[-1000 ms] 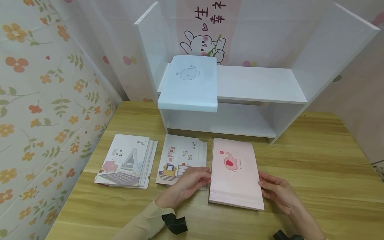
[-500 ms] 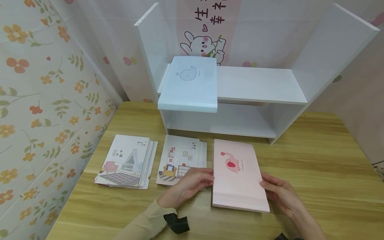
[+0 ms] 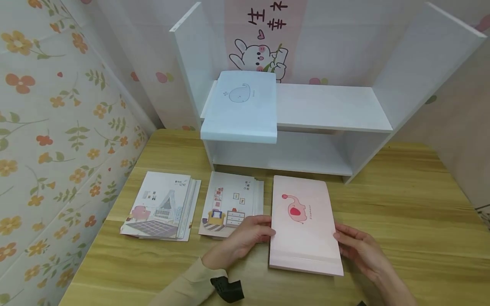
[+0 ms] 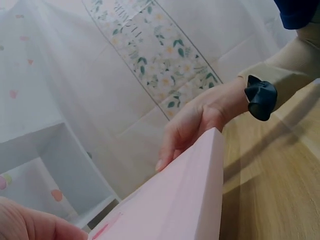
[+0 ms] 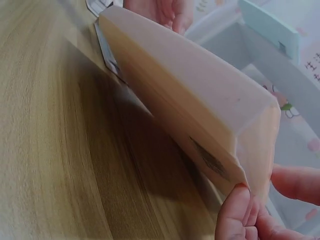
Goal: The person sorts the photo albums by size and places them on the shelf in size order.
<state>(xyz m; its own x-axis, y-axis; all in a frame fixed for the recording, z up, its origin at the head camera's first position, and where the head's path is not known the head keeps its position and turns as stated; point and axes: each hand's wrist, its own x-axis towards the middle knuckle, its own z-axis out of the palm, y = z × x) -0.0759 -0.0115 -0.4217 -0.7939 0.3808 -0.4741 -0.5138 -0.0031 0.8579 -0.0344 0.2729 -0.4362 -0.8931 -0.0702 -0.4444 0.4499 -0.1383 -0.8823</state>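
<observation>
A pink notebook (image 3: 306, 242) with a red elephant on its cover lies between the two hands in the head view. My left hand (image 3: 246, 236) grips its left edge, and my right hand (image 3: 361, 250) holds the opposite edge. Seen from the right wrist, the notebook (image 5: 185, 75) is raised off the table, its underside showing a dark printed patch. The right thumb and fingers (image 5: 235, 215) pinch one end there. In the left wrist view the notebook (image 4: 175, 185) stretches between both hands, and only part of the left hand (image 4: 35, 222) shows.
Two stacks of booklets lie to the left, one with a tent picture (image 3: 160, 208) and one with a room picture (image 3: 233, 195). Behind stands a white two-tier shelf (image 3: 329, 106). A pale blue whale-cover notebook (image 3: 245, 114) rests on its upper board, overhanging the front.
The pink notebook has shifted slightly right and toward me, both hands moving along with it. The shelf and booklet stacks stay put.
</observation>
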